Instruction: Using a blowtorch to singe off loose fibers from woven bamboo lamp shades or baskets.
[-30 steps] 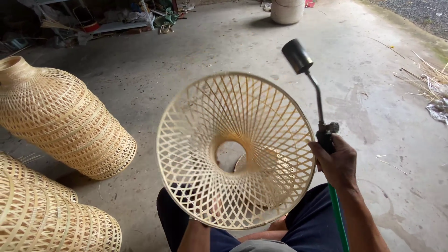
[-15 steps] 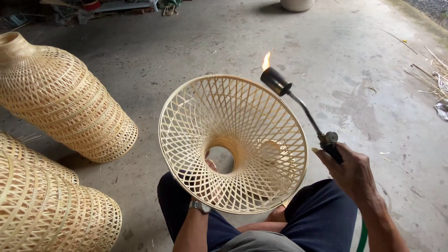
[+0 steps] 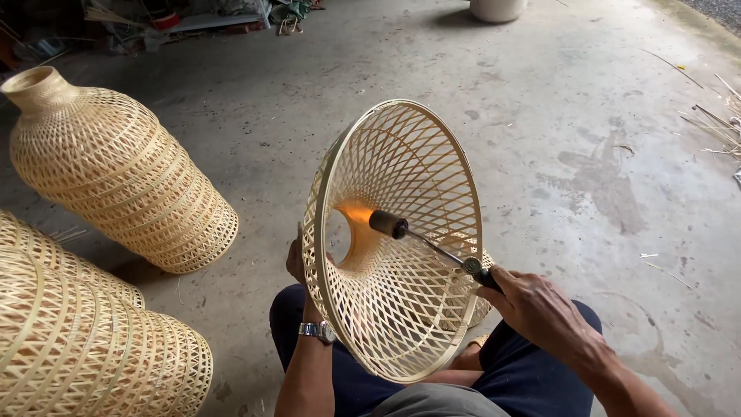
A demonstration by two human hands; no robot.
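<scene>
Left to right. Two woven bamboo vases: one lies at bottom left, one stands tilted just behind it, both well apart from your fingers.

Your left hand sits behind the funnel-shaped bamboo lampshade, gripping its narrow neck. The weave hides most of it, so I cannot tell how those fingers lie. Wristwatch just below.

The shade rests over your lap, wide mouth tilted toward your right hand, whose fingers are curled tight around the torch handle. The nozzle reaches inside the mouth, flame glowing orange at the neck, right by your left fingers.

Risks, as I judge them: hold the flame in one spot and the thin strips could scorch or catch. The heat passes through the open neck, so your left fingers could burn. If the nozzle touches the weave, it may char a strand. A slipping shade would swing the flame toward your legs.

Loose bamboo strips far right on the concrete floor, well clear.
</scene>
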